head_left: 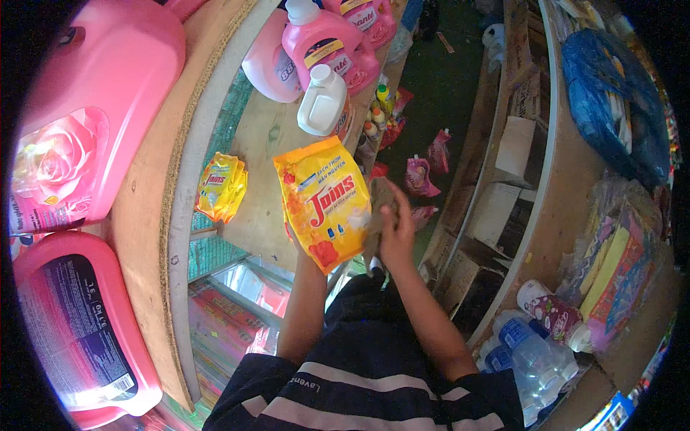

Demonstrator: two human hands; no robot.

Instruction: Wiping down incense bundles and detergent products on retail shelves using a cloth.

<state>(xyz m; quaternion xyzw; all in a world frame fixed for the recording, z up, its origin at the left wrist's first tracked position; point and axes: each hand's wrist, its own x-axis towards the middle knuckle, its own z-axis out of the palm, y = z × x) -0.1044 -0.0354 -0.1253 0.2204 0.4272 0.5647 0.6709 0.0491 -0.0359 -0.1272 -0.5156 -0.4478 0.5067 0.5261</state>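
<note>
A yellow and orange pouch (323, 205) with red flowers is held up in front of me. My left hand (296, 244) grips it from behind and below, with most of its fingers hidden by the pouch. At the pouch's right edge, my right hand (397, 228) is closed around a greyish cloth-like piece (376, 208), blurred, which lies against that edge. To the left, a small stack of similar yellow pouches (221, 188) lies on the wooden shelf (262, 154). Beyond the held pouch stands a white jug (323, 102) with a white cap.
Large pink bottles (327, 50) stand at the far end of the shelf. More big pink containers (93, 323) fill the left side. Pink pouches (420, 176) and small bottles (379, 115) sit low beyond my right hand. Shelves on the right carry cardboard boxes (516, 147) and clear bottles (528, 352).
</note>
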